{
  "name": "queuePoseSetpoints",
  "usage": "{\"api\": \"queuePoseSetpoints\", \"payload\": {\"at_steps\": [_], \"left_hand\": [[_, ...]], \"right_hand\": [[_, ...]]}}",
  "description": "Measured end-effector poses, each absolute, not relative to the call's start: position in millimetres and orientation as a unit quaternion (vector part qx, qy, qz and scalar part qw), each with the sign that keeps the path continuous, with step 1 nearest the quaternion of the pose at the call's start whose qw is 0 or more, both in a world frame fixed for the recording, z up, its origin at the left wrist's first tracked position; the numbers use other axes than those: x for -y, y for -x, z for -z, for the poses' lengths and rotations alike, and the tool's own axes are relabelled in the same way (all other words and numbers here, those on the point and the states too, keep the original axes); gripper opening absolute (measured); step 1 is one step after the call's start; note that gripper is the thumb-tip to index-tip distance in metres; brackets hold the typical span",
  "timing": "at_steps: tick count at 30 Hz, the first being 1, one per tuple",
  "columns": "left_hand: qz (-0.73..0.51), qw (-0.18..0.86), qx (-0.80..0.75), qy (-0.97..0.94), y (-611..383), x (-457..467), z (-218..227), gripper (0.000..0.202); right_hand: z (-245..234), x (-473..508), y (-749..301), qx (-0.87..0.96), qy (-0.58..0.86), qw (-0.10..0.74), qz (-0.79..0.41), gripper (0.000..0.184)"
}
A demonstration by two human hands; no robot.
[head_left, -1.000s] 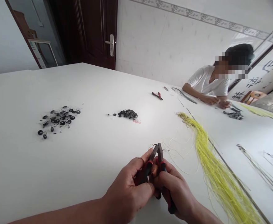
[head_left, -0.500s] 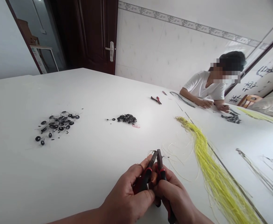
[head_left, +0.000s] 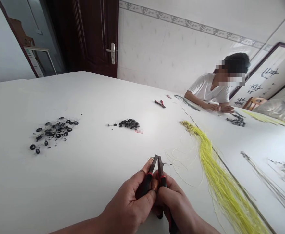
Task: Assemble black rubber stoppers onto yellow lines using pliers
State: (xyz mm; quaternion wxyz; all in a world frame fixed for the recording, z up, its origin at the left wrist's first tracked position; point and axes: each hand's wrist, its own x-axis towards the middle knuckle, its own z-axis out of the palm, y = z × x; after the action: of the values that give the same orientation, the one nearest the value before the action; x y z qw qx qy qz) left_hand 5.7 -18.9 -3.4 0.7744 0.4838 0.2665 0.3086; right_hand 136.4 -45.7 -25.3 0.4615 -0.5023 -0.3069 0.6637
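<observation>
My left hand (head_left: 130,201) is closed around a pair of pliers (head_left: 153,165) with dark jaws and red-and-black handles. Similar pliers (head_left: 160,165) are gripped in my right hand (head_left: 178,201). Both tools point away from me, their jaw tips close together, touching or almost so. A fine dark strand shows by the left jaws. Just right of the jaws is a small dark piece (head_left: 164,164) with thin ends; whether either jaw grips it I cannot tell. Fingers hide most of the handles.
On the white table (head_left: 84,188) lie scattered black ringed pieces (head_left: 57,131), a tighter black pile (head_left: 129,123), a yellow strand bundle (head_left: 212,156) and other pliers (head_left: 160,103). A co-worker (head_left: 209,86) leans over the far edge; another person (head_left: 276,109) is at far right.
The view has shifted slightly, so most things appear further left. Between the two pliers, the gap at the jaw tips has narrowed. Both hands keep their grips.
</observation>
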Motion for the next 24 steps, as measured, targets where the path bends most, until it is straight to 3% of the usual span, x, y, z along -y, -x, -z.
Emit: {"api": "queuePoseSetpoints", "payload": {"at_steps": [13, 24], "left_hand": [[-0.253, 0.8, -0.298, -0.455, -3, 17, 2, 0.069], [-0.27, 0.801, -0.296, -0.445, -6, 19, -4, 0.052]], "right_hand": [[26, 42, -128, 0.258, 0.478, 0.478, -0.691, 0.014], [15, 43, -130, 0.279, 0.5, 0.444, -0.689, 0.013]]}}
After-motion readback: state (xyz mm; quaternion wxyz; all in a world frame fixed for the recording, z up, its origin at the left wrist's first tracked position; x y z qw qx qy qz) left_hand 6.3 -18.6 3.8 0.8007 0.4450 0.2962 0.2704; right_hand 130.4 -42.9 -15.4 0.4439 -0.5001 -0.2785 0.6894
